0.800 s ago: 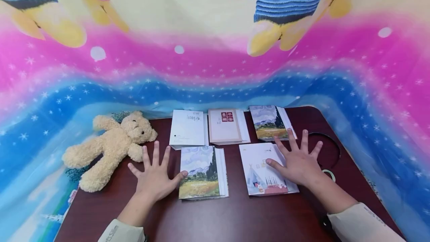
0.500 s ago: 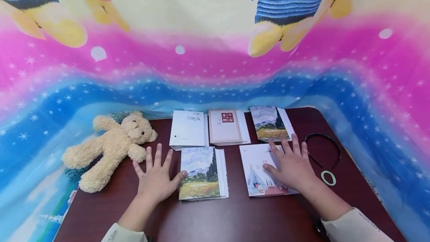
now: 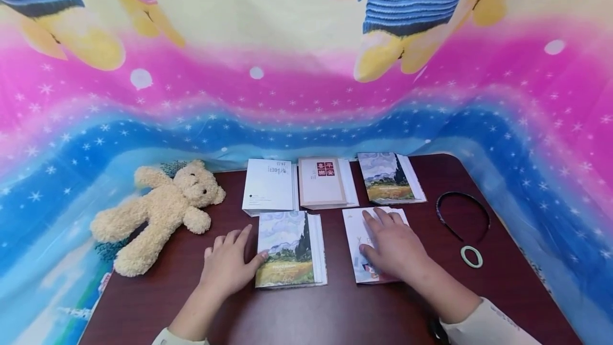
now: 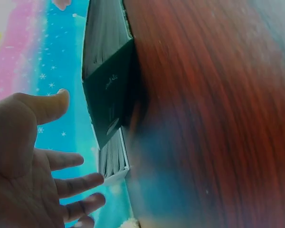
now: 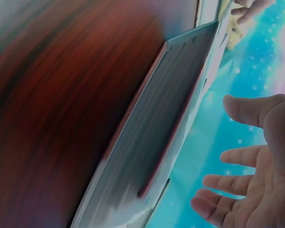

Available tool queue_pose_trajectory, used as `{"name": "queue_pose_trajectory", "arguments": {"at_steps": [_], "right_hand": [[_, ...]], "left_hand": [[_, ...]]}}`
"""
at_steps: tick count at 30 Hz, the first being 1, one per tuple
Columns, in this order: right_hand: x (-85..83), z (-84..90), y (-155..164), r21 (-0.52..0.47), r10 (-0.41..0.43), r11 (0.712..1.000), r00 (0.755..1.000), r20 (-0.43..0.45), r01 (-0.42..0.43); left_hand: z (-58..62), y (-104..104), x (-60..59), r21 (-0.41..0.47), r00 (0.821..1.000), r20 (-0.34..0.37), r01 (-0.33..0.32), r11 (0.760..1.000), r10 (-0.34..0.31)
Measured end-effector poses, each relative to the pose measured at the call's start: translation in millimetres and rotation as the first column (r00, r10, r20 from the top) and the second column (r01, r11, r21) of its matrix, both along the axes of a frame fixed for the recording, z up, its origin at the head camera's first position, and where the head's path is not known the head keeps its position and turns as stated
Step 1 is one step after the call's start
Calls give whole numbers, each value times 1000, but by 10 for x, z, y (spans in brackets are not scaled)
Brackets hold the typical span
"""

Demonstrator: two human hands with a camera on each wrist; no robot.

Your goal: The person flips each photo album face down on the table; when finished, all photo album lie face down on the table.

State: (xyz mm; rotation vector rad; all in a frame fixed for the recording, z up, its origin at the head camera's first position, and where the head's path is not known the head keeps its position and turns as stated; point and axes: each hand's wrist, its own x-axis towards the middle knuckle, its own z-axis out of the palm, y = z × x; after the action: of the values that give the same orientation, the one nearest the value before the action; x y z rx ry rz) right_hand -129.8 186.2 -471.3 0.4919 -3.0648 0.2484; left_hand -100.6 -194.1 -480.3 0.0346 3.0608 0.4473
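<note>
Over the tent notebook (image 3: 366, 238), right hand (image 3: 394, 246) hovers flat.

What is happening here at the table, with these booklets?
A person sits at a dark red table with five booklets in two rows. The right hand lies flat on the front right booklet. The left hand rests beside the landscape-cover booklet, thumb at its edge. A teddy bear lies on the left.

Painted-landscape notebook (image 3: 289, 248) and white illustrated notebook (image 3: 360, 238) lie flat, side by side.
</note>
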Motion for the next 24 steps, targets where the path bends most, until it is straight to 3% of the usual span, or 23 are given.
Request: {"name": "queue_pose_trajectory", "arguments": {"at_steps": [7,13,24], "right_hand": [[38,3,-169,-57,45,997,999,9,-44],[76,1,-312,-108,55,993,996,71,-47],[117,-13,-558,-225,104,971,988,112,-77]], "left_hand": [[-16,21,38,158,999,36,6,987,-12],[-47,34,46,252,999,45,2,968,-13],[-70,47,47,442,994,113,-47,896,-3]]}}
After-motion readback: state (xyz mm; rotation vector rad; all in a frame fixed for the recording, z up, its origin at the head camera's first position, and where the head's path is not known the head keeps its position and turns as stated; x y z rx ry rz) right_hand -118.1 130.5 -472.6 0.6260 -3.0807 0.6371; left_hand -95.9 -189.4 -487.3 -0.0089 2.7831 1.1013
